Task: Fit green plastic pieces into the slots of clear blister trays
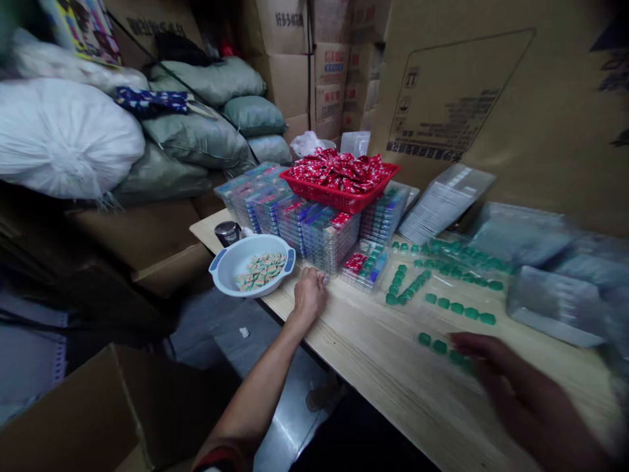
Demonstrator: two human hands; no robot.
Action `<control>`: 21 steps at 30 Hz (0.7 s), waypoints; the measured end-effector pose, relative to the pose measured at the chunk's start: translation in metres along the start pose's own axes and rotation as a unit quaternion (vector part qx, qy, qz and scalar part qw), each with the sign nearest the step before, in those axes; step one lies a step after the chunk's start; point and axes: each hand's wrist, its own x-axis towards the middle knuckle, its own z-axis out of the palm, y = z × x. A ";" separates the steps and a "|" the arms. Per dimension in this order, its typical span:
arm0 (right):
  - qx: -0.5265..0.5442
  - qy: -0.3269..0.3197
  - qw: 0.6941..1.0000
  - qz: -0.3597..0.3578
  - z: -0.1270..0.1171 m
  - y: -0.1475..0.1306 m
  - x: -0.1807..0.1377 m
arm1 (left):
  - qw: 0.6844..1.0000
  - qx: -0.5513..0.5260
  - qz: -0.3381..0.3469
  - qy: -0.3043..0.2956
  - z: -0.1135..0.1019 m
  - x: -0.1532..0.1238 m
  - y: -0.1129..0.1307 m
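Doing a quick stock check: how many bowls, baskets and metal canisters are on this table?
White bowl: 1
Red basket: 1
Metal canister: 1
Total: 3

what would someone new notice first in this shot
The red plastic basket heaped with red packets stands out most, at the back of the wooden table behind stacked clear trays. Rows of small green pieces lie across the table's right side, near the blurred right hand. The left hand rests at the table's edge beside a white bowl with blue handles.
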 end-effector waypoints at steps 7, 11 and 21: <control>-0.044 0.016 0.981 -0.188 0.089 -0.069 0.016 | 0.732 -0.614 -0.233 -0.181 -0.033 -0.068 0.088; -0.106 0.137 0.952 -0.252 0.087 -0.064 0.043 | 0.634 -0.670 -0.274 -0.270 -0.048 -0.111 0.116; 0.071 0.124 0.985 -0.097 0.040 -0.077 0.056 | 0.616 -0.710 -0.183 -0.289 -0.040 -0.116 0.140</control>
